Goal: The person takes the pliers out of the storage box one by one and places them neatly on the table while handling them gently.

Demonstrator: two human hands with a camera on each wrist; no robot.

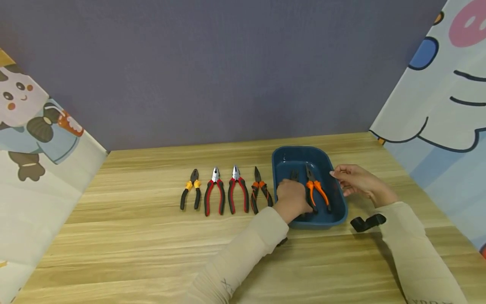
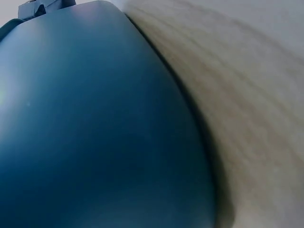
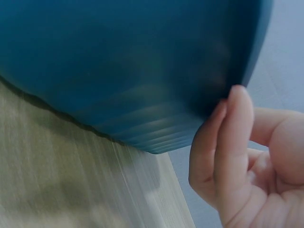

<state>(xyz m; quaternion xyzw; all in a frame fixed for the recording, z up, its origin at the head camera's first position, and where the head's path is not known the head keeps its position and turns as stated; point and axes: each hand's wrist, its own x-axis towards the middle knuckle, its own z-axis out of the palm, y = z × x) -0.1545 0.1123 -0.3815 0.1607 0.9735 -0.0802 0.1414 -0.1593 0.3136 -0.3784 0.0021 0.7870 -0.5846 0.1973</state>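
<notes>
A blue plastic bin (image 1: 339,211) stands at the right of the table. My left hand (image 1: 292,198) reaches into it with curled fingers and grips a pair of dark pliers (image 1: 294,174), whose handles it mostly hides. Beside that hand, orange-handled pliers (image 1: 318,185) lie in the bin with their nose toward the back. At the bin's right side, my right hand (image 1: 355,181) pinches the rim between thumb and fingers. The right wrist view shows those fingers (image 3: 232,137) at the rim. In the left wrist view, the bin's wall (image 2: 104,114) hides the left hand.
Left of the bin, a row of pliers lies on the wooden table (image 1: 144,236): yellow-and-black pliers (image 1: 189,185), two red-and-black pairs (image 1: 209,192) and an orange-and-black long-nosed pair (image 1: 259,184). A grey panel (image 1: 228,76) rises behind the table.
</notes>
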